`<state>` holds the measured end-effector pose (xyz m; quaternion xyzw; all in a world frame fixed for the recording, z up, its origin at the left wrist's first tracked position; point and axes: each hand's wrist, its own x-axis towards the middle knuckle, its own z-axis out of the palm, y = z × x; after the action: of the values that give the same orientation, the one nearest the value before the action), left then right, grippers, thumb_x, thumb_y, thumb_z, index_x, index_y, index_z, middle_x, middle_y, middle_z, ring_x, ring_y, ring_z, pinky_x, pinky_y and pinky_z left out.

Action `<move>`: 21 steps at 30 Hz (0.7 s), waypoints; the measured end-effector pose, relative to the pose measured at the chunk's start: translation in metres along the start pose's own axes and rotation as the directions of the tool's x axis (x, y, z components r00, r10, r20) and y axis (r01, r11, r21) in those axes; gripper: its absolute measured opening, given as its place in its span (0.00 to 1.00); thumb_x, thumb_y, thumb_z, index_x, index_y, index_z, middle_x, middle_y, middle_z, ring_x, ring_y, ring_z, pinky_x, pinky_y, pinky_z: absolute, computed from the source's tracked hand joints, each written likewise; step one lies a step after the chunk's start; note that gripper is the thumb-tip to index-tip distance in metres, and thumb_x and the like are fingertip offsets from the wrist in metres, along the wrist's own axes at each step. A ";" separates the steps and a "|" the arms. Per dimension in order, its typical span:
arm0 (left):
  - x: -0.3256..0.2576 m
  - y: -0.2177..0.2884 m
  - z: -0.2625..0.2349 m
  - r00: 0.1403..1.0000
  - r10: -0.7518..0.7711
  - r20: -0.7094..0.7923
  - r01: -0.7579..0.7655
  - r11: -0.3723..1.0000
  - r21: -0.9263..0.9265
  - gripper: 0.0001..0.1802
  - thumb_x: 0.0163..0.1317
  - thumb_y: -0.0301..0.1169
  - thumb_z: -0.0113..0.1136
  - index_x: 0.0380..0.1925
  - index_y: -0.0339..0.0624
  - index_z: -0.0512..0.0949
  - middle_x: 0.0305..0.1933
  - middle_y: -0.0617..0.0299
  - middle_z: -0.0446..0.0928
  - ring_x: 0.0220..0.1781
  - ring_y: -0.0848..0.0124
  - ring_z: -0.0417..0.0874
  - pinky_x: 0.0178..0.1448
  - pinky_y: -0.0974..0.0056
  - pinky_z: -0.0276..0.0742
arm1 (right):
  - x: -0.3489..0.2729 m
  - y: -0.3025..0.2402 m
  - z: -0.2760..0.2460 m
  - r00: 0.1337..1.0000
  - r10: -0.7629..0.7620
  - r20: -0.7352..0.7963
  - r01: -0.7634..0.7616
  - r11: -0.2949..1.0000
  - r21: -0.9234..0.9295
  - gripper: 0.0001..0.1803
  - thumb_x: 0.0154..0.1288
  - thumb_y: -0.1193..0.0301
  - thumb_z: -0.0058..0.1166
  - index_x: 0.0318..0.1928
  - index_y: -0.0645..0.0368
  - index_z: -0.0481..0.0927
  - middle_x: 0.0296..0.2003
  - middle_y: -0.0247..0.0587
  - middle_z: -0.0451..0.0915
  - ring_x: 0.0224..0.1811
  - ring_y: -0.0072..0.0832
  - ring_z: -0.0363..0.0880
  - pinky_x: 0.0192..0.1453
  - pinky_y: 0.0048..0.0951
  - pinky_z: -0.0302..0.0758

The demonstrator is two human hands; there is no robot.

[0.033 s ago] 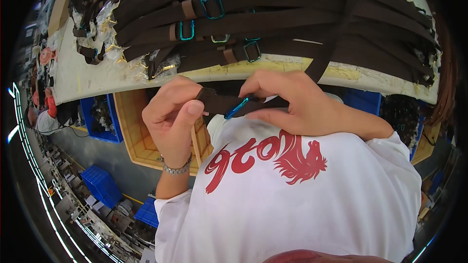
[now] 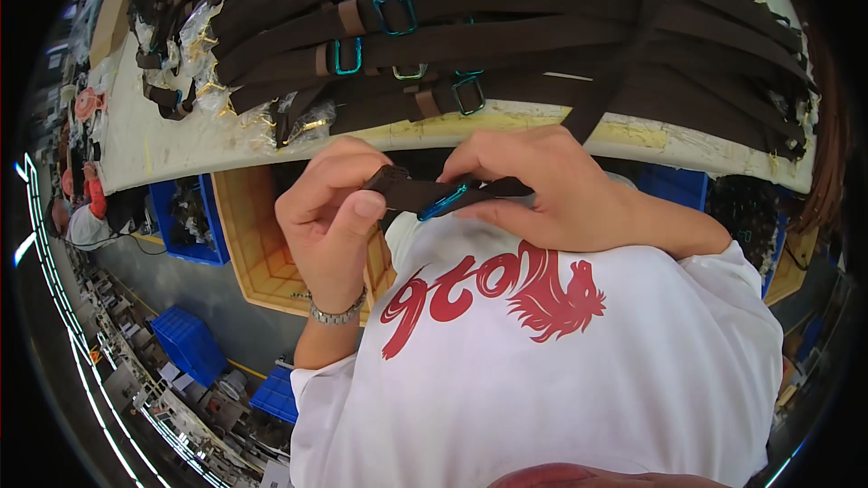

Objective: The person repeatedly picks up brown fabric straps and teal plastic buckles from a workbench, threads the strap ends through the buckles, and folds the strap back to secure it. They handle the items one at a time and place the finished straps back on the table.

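Just in front of my shirt I hold a dark brown belt [image 2: 404, 192] whose buckle [image 2: 443, 202] has a shiny blue frame. My left hand [image 2: 334, 203] pinches the belt's end between thumb and fingers, left of the buckle. On the other side, my right hand [image 2: 533, 185] grips the strap by the buckle, thumb below and fingers above. Part of the strap is hidden behind the right fingers. Beyond both hands, a pile of dark brown belts [image 2: 542, 36] lies across the table, some with blue or gold-coloured buckles and brown loops.
The pale worktable's edge [image 2: 181, 163] runs just past my hands. Below it stand a wooden box [image 2: 249, 235] and a blue crate [image 2: 212, 235]. More blue crates [image 2: 188, 343] sit on the floor at left. Clear plastic wrapping [image 2: 312, 122] lies by the belts. A person [image 2: 89, 221] is at far left.
My left hand has shifted slightly right, toward my right hand, and the belt's end has come with it. The right hand has barely moved.
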<state>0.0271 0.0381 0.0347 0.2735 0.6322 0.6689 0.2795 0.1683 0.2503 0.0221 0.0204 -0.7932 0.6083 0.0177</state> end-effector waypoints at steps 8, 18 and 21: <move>0.005 0.044 0.000 0.848 0.461 0.261 -0.499 0.861 0.097 0.06 0.55 0.27 0.78 0.33 0.45 0.91 0.36 0.61 0.86 0.35 0.69 0.79 0.41 0.64 0.71 | 0.042 -0.017 -0.006 0.698 -0.712 -0.077 0.599 0.639 -0.483 0.27 0.40 0.71 0.76 0.48 0.52 0.87 0.39 0.28 0.86 0.41 0.31 0.82 0.46 0.34 0.71; 0.037 0.086 -0.046 0.515 0.369 0.774 -0.211 0.930 -0.302 0.09 0.63 0.19 0.75 0.42 0.34 0.84 0.39 0.43 0.92 0.17 0.65 0.82 0.21 0.65 0.73 | 0.045 -0.066 -0.025 0.869 -0.413 0.271 0.470 0.862 -0.192 0.28 0.50 0.75 0.76 0.50 0.58 0.75 0.32 0.38 0.76 0.35 0.42 0.79 0.34 0.43 0.75; 0.032 0.083 -0.047 0.635 0.308 0.709 -0.172 0.951 -0.259 0.07 0.59 0.19 0.75 0.36 0.31 0.86 0.30 0.46 0.91 0.15 0.65 0.82 0.20 0.68 0.70 | 0.032 -0.059 -0.036 0.815 -0.575 0.074 0.519 0.668 -0.533 0.22 0.48 0.74 0.75 0.43 0.59 0.79 0.29 0.39 0.76 0.31 0.42 0.77 0.34 0.43 0.76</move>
<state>-0.0313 0.0255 0.1152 0.5787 0.3632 0.5812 0.4421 0.1393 0.2699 0.0897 0.2213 -0.8840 0.3317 0.2438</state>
